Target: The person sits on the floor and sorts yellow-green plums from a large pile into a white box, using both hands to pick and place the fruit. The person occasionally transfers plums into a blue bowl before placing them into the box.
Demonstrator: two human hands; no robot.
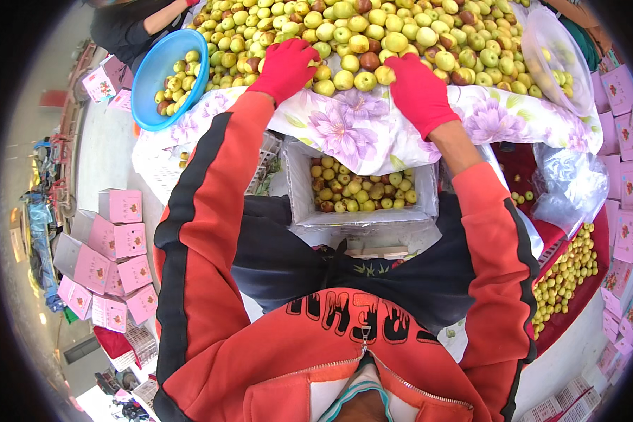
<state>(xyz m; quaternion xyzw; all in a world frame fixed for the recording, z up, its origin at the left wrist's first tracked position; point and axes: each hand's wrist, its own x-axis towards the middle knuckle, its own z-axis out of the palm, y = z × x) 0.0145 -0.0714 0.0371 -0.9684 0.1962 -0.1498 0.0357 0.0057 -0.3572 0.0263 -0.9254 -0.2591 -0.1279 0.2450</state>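
Green, yellow and brown-patched jujubes [358,42] cover a table draped with a purple-flowered cloth [343,124]. My left hand [287,71], in a red glove, rests among the fruit near the cloth's front edge. Its fingers curl downward beside a small jujube, and the palm is hidden. Also red-gloved, my right hand [419,94] is at the same edge, its fingertips against a yellow jujube [385,75]. Whether either hand grips fruit is not visible. Between the two hands lie several loose jujubes, one of them dark brown [369,61].
A blue basin [140,100] with jujubes stands at left, a translucent basin [538,58] at right. Below the table edge sits a plastic-lined box [358,217] of jujubes. Pink cartons [103,237] are stacked on both sides. Another person's arm [166,17] reaches in at upper left.
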